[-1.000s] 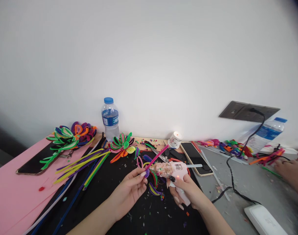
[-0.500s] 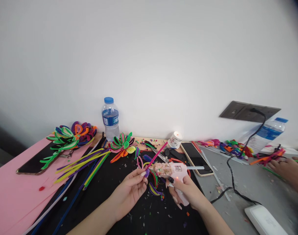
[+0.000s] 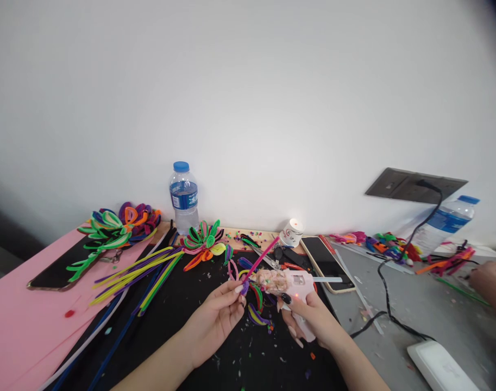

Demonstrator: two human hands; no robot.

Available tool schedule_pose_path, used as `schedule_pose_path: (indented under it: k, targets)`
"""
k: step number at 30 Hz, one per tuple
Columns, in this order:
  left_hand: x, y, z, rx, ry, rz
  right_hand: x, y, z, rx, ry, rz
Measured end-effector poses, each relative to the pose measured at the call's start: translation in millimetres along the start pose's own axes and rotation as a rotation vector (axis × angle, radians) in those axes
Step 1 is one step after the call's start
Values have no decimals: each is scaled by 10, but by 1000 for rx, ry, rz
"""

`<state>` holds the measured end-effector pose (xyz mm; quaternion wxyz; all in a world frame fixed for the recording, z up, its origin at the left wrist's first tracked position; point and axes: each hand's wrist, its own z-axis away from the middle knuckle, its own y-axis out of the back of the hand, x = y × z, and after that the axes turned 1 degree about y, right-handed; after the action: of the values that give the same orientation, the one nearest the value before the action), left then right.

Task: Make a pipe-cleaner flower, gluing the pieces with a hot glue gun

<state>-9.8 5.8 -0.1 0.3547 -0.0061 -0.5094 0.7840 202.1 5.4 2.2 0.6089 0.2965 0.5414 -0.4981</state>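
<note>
My left hand point(image 3: 221, 315) pinches a small purple pipe-cleaner piece point(image 3: 245, 287) between thumb and fingers. A straight magenta pipe cleaner point(image 3: 263, 256) slants up and right from that pinch. My right hand point(image 3: 308, 317) is wrapped round a pale pink hot glue gun point(image 3: 300, 282), a clear glue stick point(image 3: 329, 279) sticking out of its back. Its glue-crusted nozzle end points left, close beside the purple piece; whether they touch I cannot tell. Below the gun lie curved pipe-cleaner petals point(image 3: 258, 315). A multicoloured pipe-cleaner flower point(image 3: 205, 241) rests beyond my left hand.
A water bottle point(image 3: 184, 198) and a paper cup point(image 3: 292, 233) stand by the wall. Scissors point(image 3: 268, 258) and a phone point(image 3: 327, 263) lie behind the gun. Loose pipe cleaners point(image 3: 137, 277) spread leftward. A black cable point(image 3: 386, 288) crosses the right side, near another person's hand point(image 3: 490, 279).
The glue gun has shifted very slightly to the right, away from the purple piece. At the far right, the other person's hand has drawn back to the right. My left hand stays put.
</note>
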Motion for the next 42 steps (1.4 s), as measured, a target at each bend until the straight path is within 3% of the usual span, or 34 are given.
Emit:
schedule_pose_path:
  k: [27,42]
  targets:
    - [-9,30,-14,-14,8,-1,-49,-34,18,11,46,-43]
    - [-2,16,-6,-13,23,-3,-57,-61,14,109,125,12]
